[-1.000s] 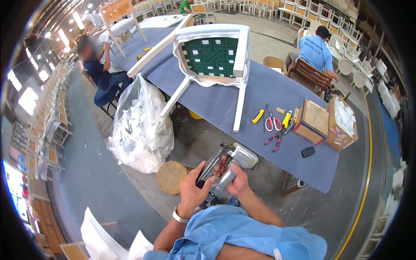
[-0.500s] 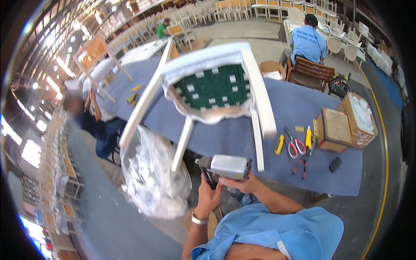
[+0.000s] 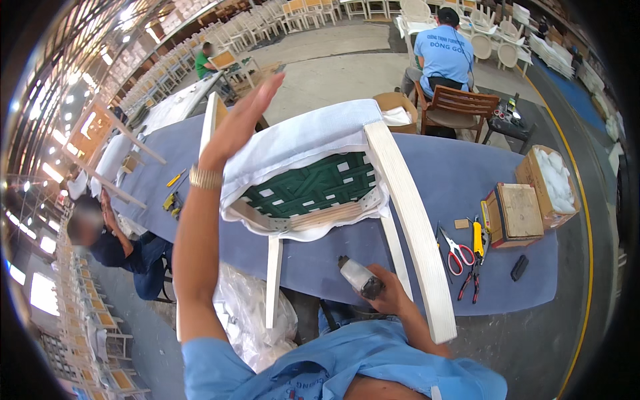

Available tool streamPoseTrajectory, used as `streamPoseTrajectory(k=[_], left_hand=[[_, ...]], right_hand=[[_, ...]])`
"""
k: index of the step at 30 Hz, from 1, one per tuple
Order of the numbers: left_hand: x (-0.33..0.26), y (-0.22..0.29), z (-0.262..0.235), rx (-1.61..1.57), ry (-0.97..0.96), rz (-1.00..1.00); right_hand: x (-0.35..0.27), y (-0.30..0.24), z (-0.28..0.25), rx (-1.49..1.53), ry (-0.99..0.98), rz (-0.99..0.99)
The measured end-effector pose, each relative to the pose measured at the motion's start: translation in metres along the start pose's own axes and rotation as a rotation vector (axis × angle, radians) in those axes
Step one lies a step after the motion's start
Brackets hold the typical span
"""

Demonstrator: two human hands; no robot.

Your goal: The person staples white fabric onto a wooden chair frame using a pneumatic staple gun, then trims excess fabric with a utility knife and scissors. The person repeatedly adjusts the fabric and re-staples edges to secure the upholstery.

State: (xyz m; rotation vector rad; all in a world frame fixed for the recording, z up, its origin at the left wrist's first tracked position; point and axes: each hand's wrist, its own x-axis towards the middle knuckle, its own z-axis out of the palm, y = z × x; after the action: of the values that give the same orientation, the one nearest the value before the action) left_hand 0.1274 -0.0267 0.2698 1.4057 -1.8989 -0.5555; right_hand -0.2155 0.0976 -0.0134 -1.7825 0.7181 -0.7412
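An upturned white wooden chair (image 3: 407, 213) lies on a blue-covered table (image 3: 460, 180), its green webbed underside (image 3: 313, 187) facing me and white fabric (image 3: 300, 140) wrapped over the seat. My left hand (image 3: 243, 120) is raised, flat and open, beside the fabric at the seat's left edge, a gold bracelet on the wrist. My right hand (image 3: 390, 297) grips a grey staple gun (image 3: 360, 277) at the table's near edge, just below the seat frame and next to a chair leg.
Red-handled scissors (image 3: 457, 253), pliers (image 3: 470, 283), a yellow cutter (image 3: 477, 237) and two cardboard boxes (image 3: 517, 213) lie on the table's right. A clear plastic bag (image 3: 250, 313) sits below the table. One person sits at left (image 3: 113, 243), another in blue sits behind (image 3: 443, 57).
My view has moved closer over the chair. My left hand left the staple gun and rose open to the seat fabric. The right hand keeps the staple gun, now lower at the table edge.
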Motion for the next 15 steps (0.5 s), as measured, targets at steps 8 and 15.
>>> streamPoseTrajectory(k=[8,15], left_hand=[[0.21,-0.132,0.068,-0.126,-0.545,-0.367],[0.22,-0.111,0.156,-0.286,-1.0,-0.119]], right_hand=[[0.072,-0.039,0.012,-0.094,0.584,-0.146],[0.153,-0.053,0.001,-0.338,1.088,-0.192]])
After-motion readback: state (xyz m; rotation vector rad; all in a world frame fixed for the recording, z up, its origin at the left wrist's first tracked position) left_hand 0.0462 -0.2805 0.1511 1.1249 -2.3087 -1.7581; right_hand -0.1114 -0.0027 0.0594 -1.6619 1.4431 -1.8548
